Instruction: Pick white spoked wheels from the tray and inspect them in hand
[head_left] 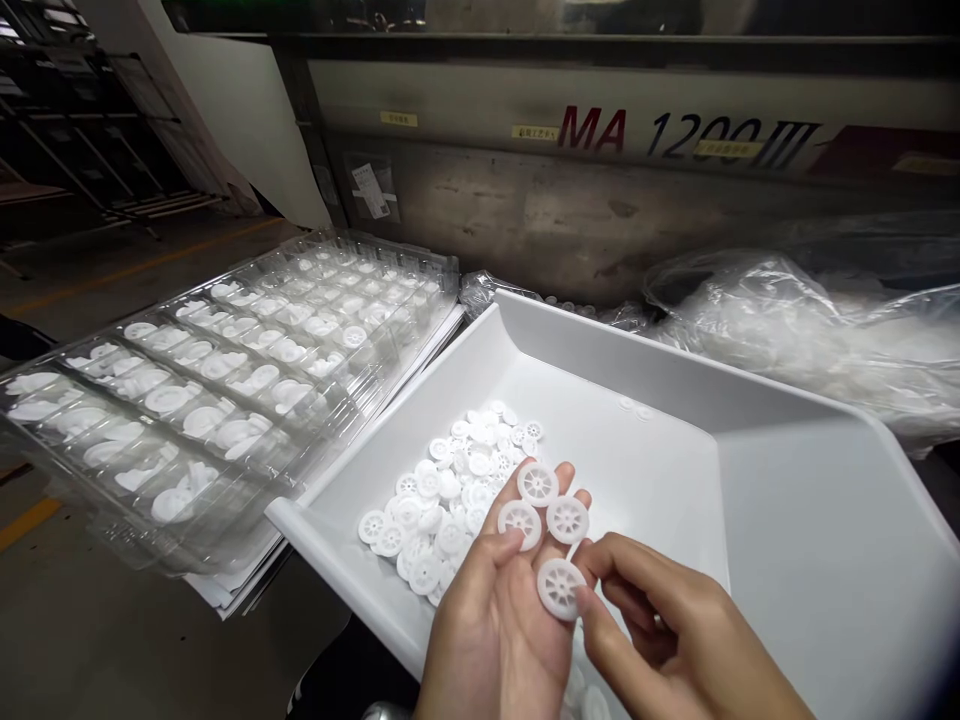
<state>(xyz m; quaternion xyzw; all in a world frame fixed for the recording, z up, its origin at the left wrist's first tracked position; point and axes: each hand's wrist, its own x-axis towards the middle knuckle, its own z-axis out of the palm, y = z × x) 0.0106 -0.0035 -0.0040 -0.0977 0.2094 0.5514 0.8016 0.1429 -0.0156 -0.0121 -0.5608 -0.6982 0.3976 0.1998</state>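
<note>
My left hand point(502, 610) is palm up over the grey bin point(637, 470), with several white spoked plastic wheels lying across its palm and fingers. Its thumb presses on the wheel point(519, 524) at the left. Between thumb and forefinger, my right hand point(660, 620) pinches the edge of the nearest white plastic wheel point(561, 589). Thin white strips show between the wheels; whether they join them I cannot tell. Behind and left of my hands, a heap of similar white wheels point(450, 490) lies in the bin, partly hidden by my left hand.
At the left, a clear plastic tray point(330, 400) holds white parts in rows of compartments, on top of paper or card sheets point(225, 592). Clear plastic bags point(795, 320) lie behind the bin at right. A large machine point(480, 200) marked MA 1200 III stands across the back.
</note>
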